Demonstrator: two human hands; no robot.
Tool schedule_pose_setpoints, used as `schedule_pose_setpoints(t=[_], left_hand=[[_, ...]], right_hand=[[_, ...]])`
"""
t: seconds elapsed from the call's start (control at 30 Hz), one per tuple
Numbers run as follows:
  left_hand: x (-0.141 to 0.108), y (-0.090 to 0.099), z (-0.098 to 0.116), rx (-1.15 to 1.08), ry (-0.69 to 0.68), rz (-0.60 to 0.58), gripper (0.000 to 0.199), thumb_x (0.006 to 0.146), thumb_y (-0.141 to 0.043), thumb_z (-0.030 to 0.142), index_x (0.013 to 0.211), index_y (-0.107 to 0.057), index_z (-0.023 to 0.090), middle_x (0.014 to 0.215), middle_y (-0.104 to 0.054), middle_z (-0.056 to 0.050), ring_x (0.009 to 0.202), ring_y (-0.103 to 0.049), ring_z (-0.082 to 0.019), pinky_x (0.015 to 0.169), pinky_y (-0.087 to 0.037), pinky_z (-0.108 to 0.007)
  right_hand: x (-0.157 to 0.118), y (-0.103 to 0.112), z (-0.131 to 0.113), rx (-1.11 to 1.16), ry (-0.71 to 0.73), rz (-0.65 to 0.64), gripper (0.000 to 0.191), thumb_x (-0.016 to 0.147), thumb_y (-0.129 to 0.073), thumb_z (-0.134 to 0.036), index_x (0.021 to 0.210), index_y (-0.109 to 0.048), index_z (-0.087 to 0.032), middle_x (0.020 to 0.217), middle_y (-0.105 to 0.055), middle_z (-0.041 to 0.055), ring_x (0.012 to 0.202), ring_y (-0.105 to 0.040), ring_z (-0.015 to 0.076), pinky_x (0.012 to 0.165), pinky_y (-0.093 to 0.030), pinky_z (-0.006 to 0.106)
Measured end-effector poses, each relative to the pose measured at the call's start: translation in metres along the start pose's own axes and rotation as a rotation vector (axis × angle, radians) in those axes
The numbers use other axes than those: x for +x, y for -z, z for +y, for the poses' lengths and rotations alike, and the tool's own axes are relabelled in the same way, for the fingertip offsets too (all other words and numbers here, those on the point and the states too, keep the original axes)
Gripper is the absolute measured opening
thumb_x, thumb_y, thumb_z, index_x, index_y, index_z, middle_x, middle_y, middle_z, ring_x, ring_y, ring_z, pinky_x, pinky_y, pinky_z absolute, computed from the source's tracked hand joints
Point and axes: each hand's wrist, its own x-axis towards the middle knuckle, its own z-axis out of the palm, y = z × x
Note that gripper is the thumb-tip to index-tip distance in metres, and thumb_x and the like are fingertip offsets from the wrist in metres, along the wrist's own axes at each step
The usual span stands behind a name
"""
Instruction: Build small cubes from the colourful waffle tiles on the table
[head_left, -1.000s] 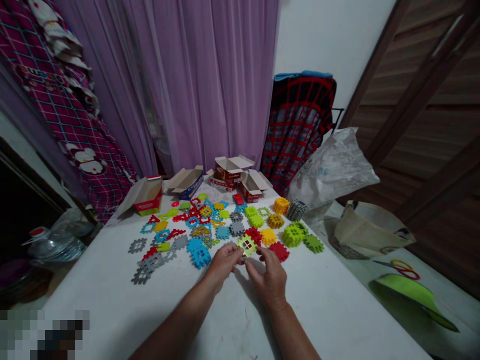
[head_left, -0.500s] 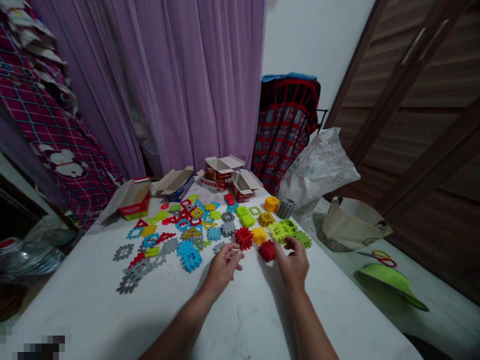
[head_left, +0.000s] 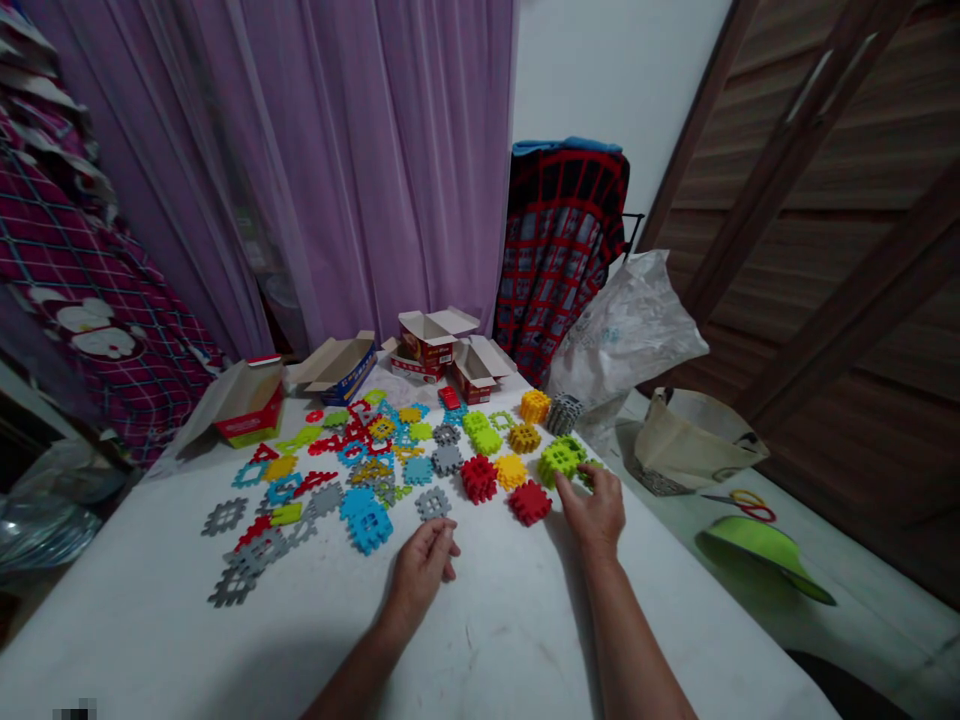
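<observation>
My right hand (head_left: 596, 508) is closed on a green block stack (head_left: 562, 460) at the right of the table, its thumb and fingers around the near side. Lower and to the left, my left hand (head_left: 422, 570) rests near the tabletop with its fingers curled together; whatever it holds, if anything, is too small to make out. A red block (head_left: 530, 502) sits between the hands, beside a yellow block (head_left: 511, 471) and another red block (head_left: 479, 479). Just beyond my left hand lies a grey piece (head_left: 433, 503), with blue blocks (head_left: 367, 522) to its left.
Several loose coloured pieces spread over the left of the white table (head_left: 495, 640). Open boxes, among them a blue one (head_left: 352, 375) and a red one (head_left: 255, 410), line the back. A plastic bag (head_left: 619, 325) and a cloth bag (head_left: 694, 440) are beyond the right edge.
My right hand has moved from beside the red block onto the green stack. My left hand has drawn back toward me and left. The camera view has shifted slightly.
</observation>
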Motion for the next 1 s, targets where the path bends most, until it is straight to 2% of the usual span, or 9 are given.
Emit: schedule_pose_setpoints(t=[0.47,0.57,0.63,0.73,0.83,0.9,1.0], left_hand=[[-0.002,0.002,0.006,-0.026,0.09,-0.026,0.055,0.069,-0.061,0.067,0.091,-0.061,0.017,0.071,-0.06,0.001,0.044,-0.048,-0.006,0.036,-0.021,-0.017],[-0.005,0.005,0.013,-0.024,0.074,-0.047,0.054,0.07,-0.06,0.067,0.091,-0.062,0.017,0.071,-0.06,0.001,0.043,-0.048,-0.006,0.036,-0.022,-0.018],[-0.002,0.013,0.023,0.004,0.027,-0.07,0.053,0.071,-0.06,0.066,0.089,-0.063,0.017,0.071,-0.062,0.0,0.043,-0.049,-0.007,0.036,-0.025,-0.018],[0.019,0.038,0.047,0.109,-0.092,-0.052,0.048,0.073,-0.061,0.062,0.088,-0.066,0.017,0.07,-0.065,-0.002,0.047,-0.053,-0.009,0.039,-0.032,-0.019],[0.059,0.067,0.072,0.328,-0.226,0.06,0.035,0.079,-0.058,0.049,0.088,-0.069,0.017,0.073,-0.069,-0.003,0.059,-0.061,-0.014,0.053,-0.046,-0.023],[0.089,0.08,0.085,0.644,-0.299,0.082,0.025,0.081,-0.059,0.035,0.093,-0.073,0.018,0.084,-0.073,-0.003,0.073,-0.066,-0.017,0.069,-0.052,-0.027],[0.129,0.083,0.096,1.114,-0.336,0.048,0.028,0.084,-0.057,0.023,0.106,-0.074,0.022,0.115,-0.072,-0.006,0.101,-0.067,-0.022,0.09,-0.05,-0.033]], right_hand=[[-0.001,0.002,-0.002,-0.002,-0.056,0.009,0.065,0.075,-0.05,-0.077,0.094,-0.065,-0.017,0.091,-0.064,0.011,0.079,-0.058,0.0235,0.074,-0.045,0.036],[-0.002,0.007,-0.005,0.038,-0.07,0.034,0.059,0.078,-0.051,-0.072,0.093,-0.066,-0.016,0.089,-0.065,0.0102,0.075,-0.059,0.0224,0.072,-0.045,0.036],[-0.002,0.01,-0.006,0.072,-0.058,0.058,0.052,0.081,-0.05,-0.065,0.09,-0.066,-0.017,0.086,-0.065,0.0091,0.073,-0.059,0.0214,0.069,-0.045,0.034],[-0.003,0.014,-0.009,0.108,-0.015,0.095,0.041,0.085,-0.05,-0.055,0.086,-0.066,-0.017,0.08,-0.064,0.0075,0.072,-0.058,0.0204,0.063,-0.044,0.031],[-0.003,0.014,-0.014,0.122,0.028,0.115,0.033,0.086,-0.051,-0.047,0.085,-0.066,-0.017,0.079,-0.065,0.0077,0.071,-0.058,0.0192,0.057,-0.042,0.028],[-0.003,0.013,-0.017,0.133,0.056,0.124,0.03,0.086,-0.052,-0.043,0.083,-0.066,-0.017,0.079,-0.065,0.0076,0.069,-0.057,0.018,0.056,-0.043,0.027],[-0.004,0.012,-0.019,0.157,0.102,0.134,0.026,0.087,-0.054,-0.039,0.083,-0.067,-0.016,0.078,-0.065,0.0069,0.066,-0.057,0.016,0.052,-0.044,0.025]])
